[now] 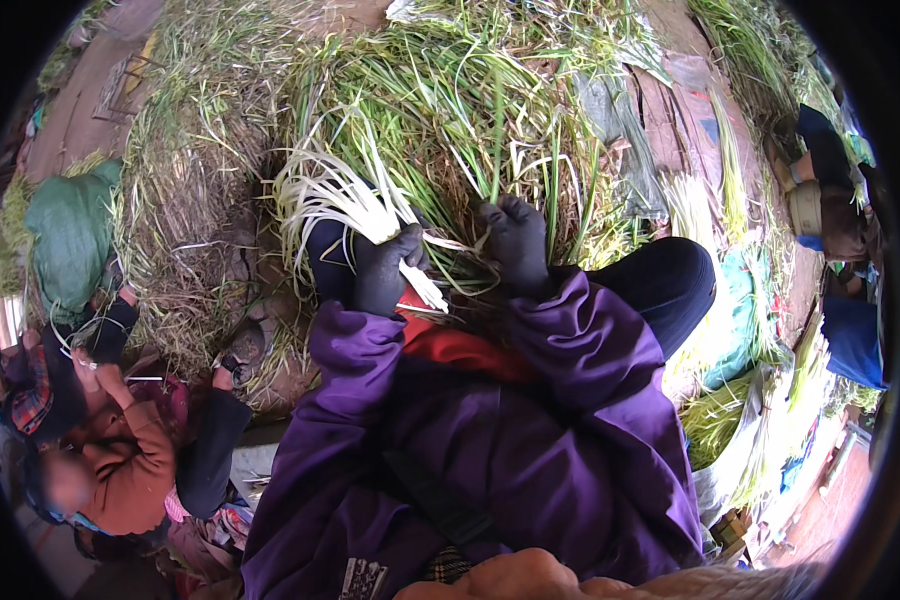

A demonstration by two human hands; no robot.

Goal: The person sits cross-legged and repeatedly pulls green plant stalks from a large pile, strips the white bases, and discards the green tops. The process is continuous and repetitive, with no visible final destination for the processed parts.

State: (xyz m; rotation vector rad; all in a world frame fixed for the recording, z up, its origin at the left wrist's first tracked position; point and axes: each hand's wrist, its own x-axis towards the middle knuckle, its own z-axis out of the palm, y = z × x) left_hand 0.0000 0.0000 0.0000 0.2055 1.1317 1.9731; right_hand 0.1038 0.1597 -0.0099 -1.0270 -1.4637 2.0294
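Note:
My left hand (388,270), in a dark glove, is closed round a bunch of white chive-like stalks (345,200). The long pale ends fan out up and to the left, and the short cut-looking ends stick out below the fist. My right hand (518,245), also gloved, is curled with its fingertips together around a green leaf blade (497,150) that stands up from it. Thin strands hang between the two hands. Just beyond them lies a big heap of loose green leaves and stalks (420,95), with browner, dry ones mixed in.
Another dry heap (195,200) lies to the left, near a green sack (68,240). At the lower left sits a person in a brown top (135,470). On the right are bundles of pale stalks (690,215), plastic sheeting (735,300) and another person's legs (825,190).

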